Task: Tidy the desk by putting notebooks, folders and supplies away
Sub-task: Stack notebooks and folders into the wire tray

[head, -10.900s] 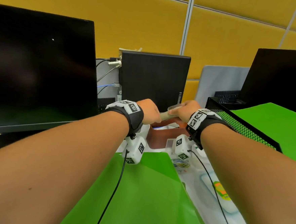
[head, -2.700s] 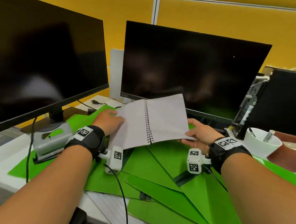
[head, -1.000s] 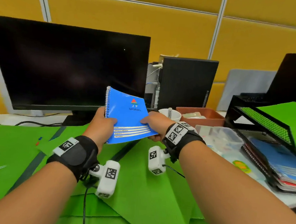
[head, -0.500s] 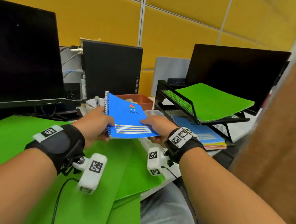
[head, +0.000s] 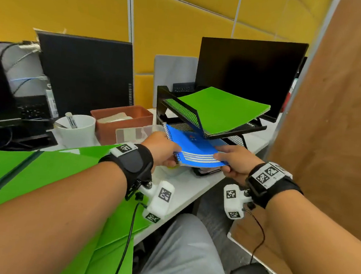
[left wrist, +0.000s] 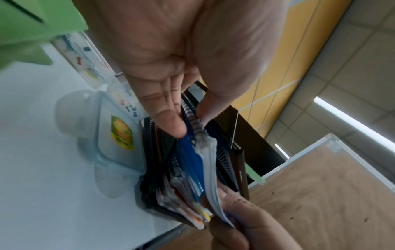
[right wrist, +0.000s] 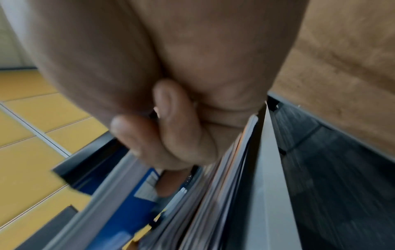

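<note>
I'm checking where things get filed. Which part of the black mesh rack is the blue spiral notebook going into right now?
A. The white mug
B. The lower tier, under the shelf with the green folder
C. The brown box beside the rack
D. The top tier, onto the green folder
B: both the left hand and right hand hold the blue spiral notebook, its far end already under the shelf of the black mesh rack that carries the green folder.

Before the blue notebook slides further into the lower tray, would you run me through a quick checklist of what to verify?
1. Left hand grips the notebook at its spiral: ok.
2. Right hand holds the opposite edge: ok.
3. Notebook's far edge is under the upper tray: ok.
4. Lower tray already holds a stack; room on top: cannot tell.
5. Green folder rests on the upper tray, clear of the notebook's path: ok.
</note>
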### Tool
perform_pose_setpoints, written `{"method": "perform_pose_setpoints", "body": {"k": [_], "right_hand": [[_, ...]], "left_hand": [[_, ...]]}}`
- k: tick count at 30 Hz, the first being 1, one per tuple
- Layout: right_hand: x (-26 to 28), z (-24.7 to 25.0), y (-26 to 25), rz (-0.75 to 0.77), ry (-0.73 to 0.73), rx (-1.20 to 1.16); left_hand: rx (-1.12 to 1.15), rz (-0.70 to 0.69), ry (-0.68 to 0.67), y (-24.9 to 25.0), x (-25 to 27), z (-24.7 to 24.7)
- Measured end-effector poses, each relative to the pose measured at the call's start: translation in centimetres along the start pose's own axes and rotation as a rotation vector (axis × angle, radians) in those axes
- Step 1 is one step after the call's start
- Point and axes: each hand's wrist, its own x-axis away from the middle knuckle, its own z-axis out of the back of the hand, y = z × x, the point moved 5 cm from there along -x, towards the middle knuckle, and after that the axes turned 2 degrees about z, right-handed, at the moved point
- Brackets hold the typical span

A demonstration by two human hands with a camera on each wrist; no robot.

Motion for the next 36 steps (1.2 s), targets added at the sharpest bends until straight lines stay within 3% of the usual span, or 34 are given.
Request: {"method": "perform_pose_setpoints", "body": {"k": [8, 14, 19, 27, 32, 36], "right_hand": [[-3.4, 5.1, -1.4, 0.017, 0.238, 0.28], [-4.8, 5.4, -1.6, 0.047, 0.227, 0.62], [-4.0, 4.6, -1.9, 0.073, 0.177, 0.751], [-2.6, 2.5, -1.4, -0.003, 0.106, 0.773], [-2.2, 2.3, -1.9, -0.056, 0.097, 0.834], [-2.0, 2.3, -3.5, 0.026, 0.154, 1.101]], "left_hand": [[-0.115, -0.044, -0.006, 1.5, -3.8, -4.8], [-0.506, -0.153, -0.044, 1.2, -4.5, -7.1], [-0.796, -0.204, -0.045, 1.4, -4.1, -6.7], [-0.814, -0.268, 0.016, 1.4, -3.7, -6.3], [-0.746, -0.256, -0.014, 1.2, -3.9, -6.1], [-0.748, -0.269, -0.076, 1.5, -3.6, -5.9]]}}
